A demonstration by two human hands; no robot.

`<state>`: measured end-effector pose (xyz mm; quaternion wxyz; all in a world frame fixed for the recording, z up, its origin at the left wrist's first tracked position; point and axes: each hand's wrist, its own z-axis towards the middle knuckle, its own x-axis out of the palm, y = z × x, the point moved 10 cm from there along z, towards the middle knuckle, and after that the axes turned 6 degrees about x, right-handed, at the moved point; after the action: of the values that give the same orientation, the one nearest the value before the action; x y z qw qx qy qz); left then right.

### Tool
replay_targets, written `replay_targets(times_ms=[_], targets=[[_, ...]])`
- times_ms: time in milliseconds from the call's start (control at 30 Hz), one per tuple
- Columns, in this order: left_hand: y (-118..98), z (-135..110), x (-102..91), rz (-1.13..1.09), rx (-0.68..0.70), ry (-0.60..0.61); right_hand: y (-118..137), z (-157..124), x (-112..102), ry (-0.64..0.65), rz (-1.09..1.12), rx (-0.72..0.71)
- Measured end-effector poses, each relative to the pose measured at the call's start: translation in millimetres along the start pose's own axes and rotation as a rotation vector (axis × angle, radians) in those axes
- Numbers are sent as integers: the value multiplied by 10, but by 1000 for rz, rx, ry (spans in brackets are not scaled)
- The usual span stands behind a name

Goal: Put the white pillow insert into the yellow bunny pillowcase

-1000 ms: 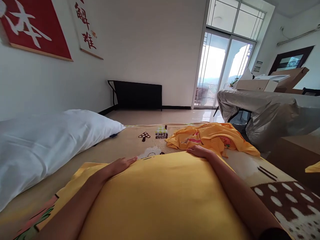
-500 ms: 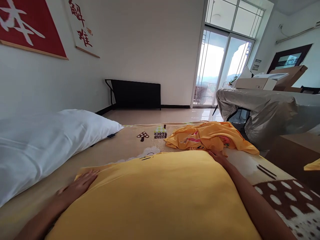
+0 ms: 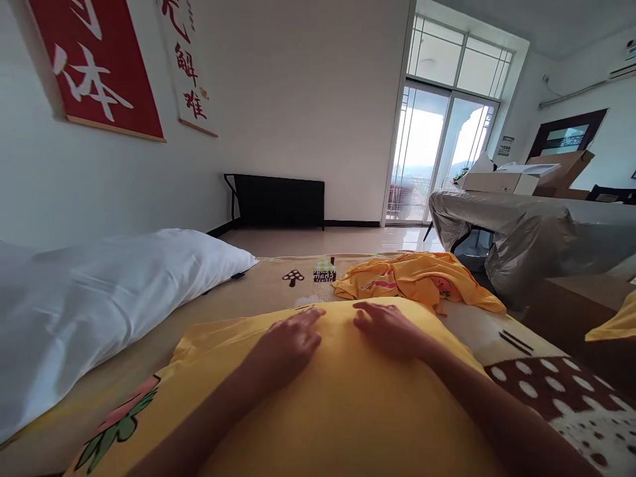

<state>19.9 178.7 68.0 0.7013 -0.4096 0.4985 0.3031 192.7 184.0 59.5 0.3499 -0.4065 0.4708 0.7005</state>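
Yellow fabric fills the lower middle of the frame: a plump pillow (image 3: 322, 397) in a yellow case lies on the patterned blanket (image 3: 546, 391), and both hands rest flat on its far top. The left hand (image 3: 288, 341) and right hand (image 3: 385, 328) lie palm down, fingers spread and open, close together near the centre, gripping nothing; flat palms like this press and smooth the case over the stuffing. Half a second ago the hands were well apart, at the pillow's far corners; now they have come together in the middle. A crumpled yellow cloth (image 3: 417, 281) lies just beyond, right of centre, and a white pillow (image 3: 99, 298) lies at the left.
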Motion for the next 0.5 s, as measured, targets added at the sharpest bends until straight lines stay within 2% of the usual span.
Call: replay_targets(times_ms=[67, 100, 167, 333, 500], targets=[[-160, -66, 161, 83, 39, -6, 225, -108, 101, -9, 3, -82], [-140, -109, 215, 119, 44, -16, 204, -150, 128, -29, -4, -81], [34, -206, 271, 143, 39, -37, -29, -215, 150, -74, -16, -27], [842, -538, 245, 133, -106, -80, -875, -410, 156, -122, -17, 93], [1626, -1036, 337, 37, -226, -169, -1730, -740, 286, -140, 9, 258]])
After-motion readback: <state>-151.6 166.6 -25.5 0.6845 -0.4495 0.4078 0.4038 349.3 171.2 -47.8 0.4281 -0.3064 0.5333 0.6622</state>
